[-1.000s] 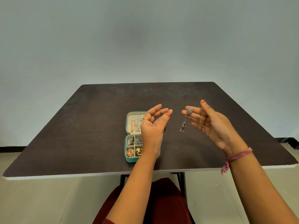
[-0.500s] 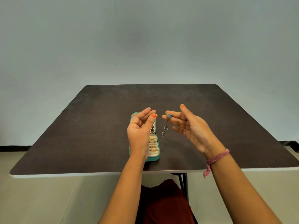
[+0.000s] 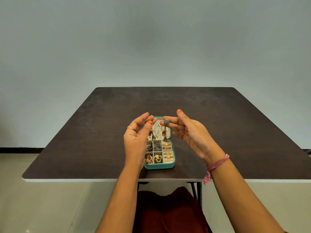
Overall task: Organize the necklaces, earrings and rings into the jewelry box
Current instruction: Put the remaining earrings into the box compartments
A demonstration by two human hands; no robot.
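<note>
A small teal jewelry box (image 3: 159, 166) lies open near the table's front edge. Its lid half holds chains, and its tray holds gold rings (image 3: 167, 149) in the right column and earrings in small compartments. My right hand (image 3: 193, 137) pinches a silver drop earring (image 3: 166, 122) by its star-shaped top, so it dangles over the lid half. My left hand (image 3: 136, 142), with a gold ring on one finger, pinches a second dark drop earring (image 3: 152, 134) that hangs over the box's left side.
The dark brown table (image 3: 84, 140) has a pale front edge close to my body. A grey wall stands behind it. A pink thread band (image 3: 217, 163) circles my right wrist. My lap in maroon cloth shows under the table.
Both hands have drawn closer together and now hover over the open box, each with its earring. The box, earlier half hidden by my left hand, shows between them.
</note>
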